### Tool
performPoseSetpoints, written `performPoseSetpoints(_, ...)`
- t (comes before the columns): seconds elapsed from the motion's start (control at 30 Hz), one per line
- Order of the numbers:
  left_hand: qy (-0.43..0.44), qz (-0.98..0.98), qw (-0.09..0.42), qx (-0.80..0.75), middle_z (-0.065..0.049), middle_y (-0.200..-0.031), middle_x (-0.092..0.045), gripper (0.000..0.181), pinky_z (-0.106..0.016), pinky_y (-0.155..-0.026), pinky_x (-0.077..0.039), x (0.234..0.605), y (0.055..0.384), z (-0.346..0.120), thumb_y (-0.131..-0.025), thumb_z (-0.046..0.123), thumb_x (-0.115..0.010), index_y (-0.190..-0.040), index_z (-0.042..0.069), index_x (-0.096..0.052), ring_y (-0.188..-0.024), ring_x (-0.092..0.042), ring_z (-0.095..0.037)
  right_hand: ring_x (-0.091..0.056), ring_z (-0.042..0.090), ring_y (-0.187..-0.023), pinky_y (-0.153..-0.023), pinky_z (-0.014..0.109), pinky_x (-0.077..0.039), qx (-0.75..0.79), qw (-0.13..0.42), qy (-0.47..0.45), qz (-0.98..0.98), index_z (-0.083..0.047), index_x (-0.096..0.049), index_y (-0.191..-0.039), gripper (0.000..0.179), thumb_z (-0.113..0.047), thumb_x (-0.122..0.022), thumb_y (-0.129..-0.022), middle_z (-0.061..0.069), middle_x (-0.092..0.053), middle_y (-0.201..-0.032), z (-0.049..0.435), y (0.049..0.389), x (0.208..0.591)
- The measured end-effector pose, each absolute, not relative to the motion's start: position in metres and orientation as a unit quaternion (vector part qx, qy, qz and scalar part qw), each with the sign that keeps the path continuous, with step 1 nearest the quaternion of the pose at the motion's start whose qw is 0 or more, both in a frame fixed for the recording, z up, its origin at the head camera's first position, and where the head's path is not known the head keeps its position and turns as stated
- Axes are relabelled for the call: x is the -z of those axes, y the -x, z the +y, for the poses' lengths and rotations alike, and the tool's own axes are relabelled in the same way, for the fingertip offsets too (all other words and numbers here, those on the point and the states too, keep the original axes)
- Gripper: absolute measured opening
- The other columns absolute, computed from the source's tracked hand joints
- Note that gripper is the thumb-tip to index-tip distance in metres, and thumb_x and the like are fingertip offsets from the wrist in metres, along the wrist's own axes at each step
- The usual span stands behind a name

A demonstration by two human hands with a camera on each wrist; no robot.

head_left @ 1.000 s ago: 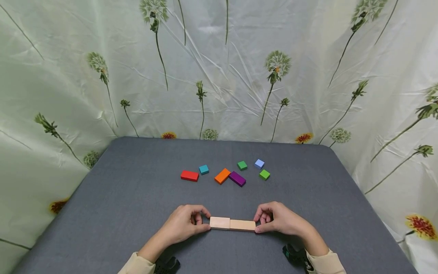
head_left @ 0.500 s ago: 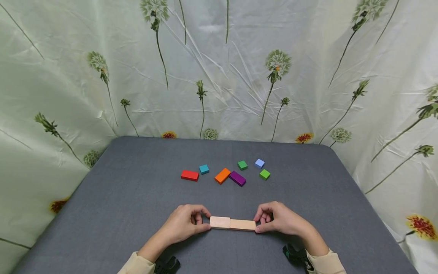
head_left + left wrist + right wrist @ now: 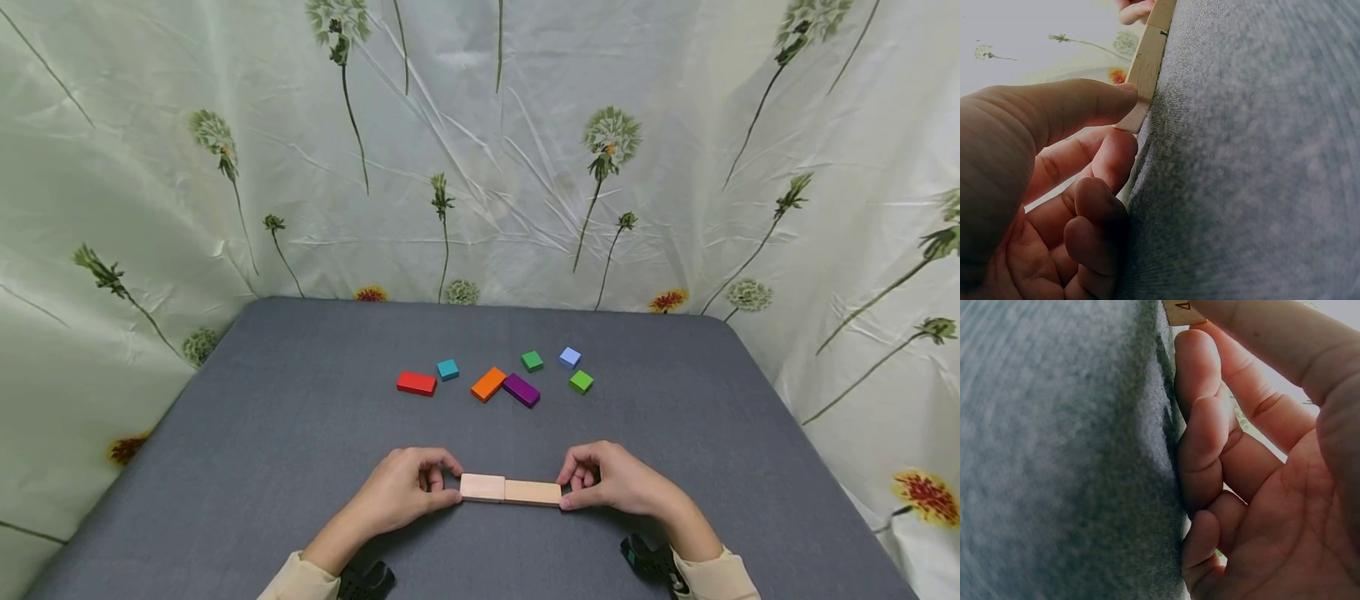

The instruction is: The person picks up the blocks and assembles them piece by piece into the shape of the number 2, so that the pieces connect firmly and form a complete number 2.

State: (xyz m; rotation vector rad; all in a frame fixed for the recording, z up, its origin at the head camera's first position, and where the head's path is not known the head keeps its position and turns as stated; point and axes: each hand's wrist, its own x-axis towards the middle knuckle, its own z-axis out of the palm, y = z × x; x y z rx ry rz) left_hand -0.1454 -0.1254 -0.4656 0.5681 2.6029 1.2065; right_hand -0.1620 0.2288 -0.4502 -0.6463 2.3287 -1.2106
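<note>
Two plain wooden blocks lie flat end to end in a row at the near middle of the cloth in the head view. The left block (image 3: 482,487) looks slightly wider than the right block (image 3: 532,492). My left hand (image 3: 405,490) pinches the outer end of the left block between thumb and index finger, its other fingers curled underneath. At the opposite end of the row, my right hand (image 3: 618,479) pinches the right block the same way. A dark mark shows on the end of the right block (image 3: 1185,312) in the right wrist view, where the thumb covers part of it.
Beyond the hands lie a red block (image 3: 416,383), a teal block (image 3: 447,369), an orange block (image 3: 488,384) touching a purple block (image 3: 521,390), two green blocks (image 3: 581,382) and a light blue block (image 3: 570,357). Grey cloth (image 3: 300,400) covers the table; a flowered curtain hangs behind.
</note>
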Motion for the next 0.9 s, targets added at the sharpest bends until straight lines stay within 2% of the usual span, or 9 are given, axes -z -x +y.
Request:
performPoseSetpoints(0.4,-0.188,0.887,0.111,-0.406,0.013,-0.071,-0.06,0.02,-0.02,-0.052,-0.038,0.464,0.1452,-0.1259,-0.088,0.023,-0.09,-0.104,0.022,-0.077,-0.057,-0.047,0.002,-0.056,0.002,-0.073,-0.068,0.02,-0.045,0.445,0.227,0.23,0.835,-0.009,-0.074,-0.102,0.023,-0.02,-0.089,-0.089,-0.006,-0.064,-0.08,0.2294,0.1619,0.4496)
performPoseSetpoints(0.9,-0.186,0.89,0.1,-0.405,0.015,-0.07,-0.059,0.02,-0.02,-0.052,-0.039,0.466,0.1443,-0.1258,-0.088,0.023,-0.09,-0.104,0.023,-0.078,-0.057,-0.047,0.002,-0.056,0.002,-0.075,-0.068,0.022,-0.047,0.456,0.222,0.246,0.826,-0.005,-0.075,-0.111,0.022,-0.021,-0.081,-0.097,-0.004,-0.065,-0.084,0.2364,0.1671,0.446)
